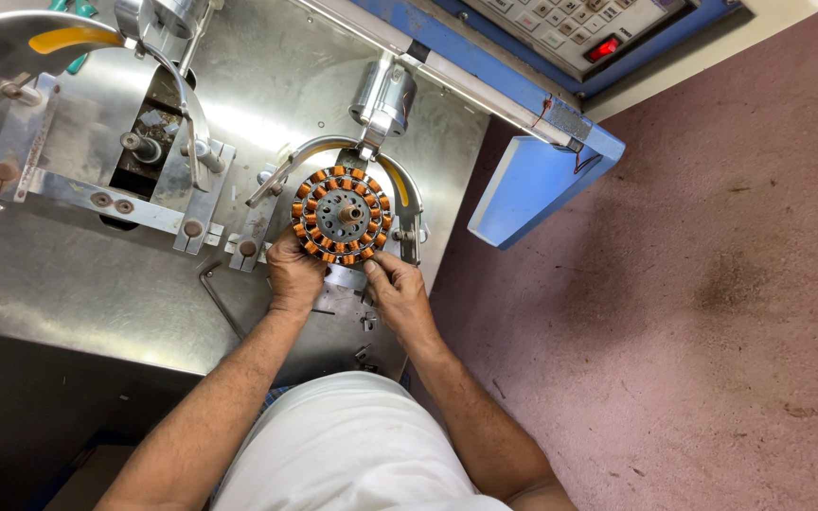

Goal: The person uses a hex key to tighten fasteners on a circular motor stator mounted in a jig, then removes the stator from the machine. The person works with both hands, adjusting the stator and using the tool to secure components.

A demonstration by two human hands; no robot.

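Light falls bright and even from overhead, and the steel machine table (68, 284) throws back a white glare patch toward eleven o'clock of the wound stator (342, 215). At seven o'clock the space under the table sinks into deep shadow. The middle is sharp; the edges bow with wide-angle distortion, and the control panel (579, 24) at one o'clock looks slightly soft.

- Wound stator (342, 214) sits on the machine table (78, 284), mounted at its right station.
- Left hand (293, 274) at stator's near-left rim, touching; right hand (398, 291) at near-right rim, touching.
- Cylindrical spindle (382, 95) just behind stator.
- Second fixture (144, 151) to the left, well apart.
- Keypad panel (570, 24) behind, to the right.
- Floor (712, 331) right of table.
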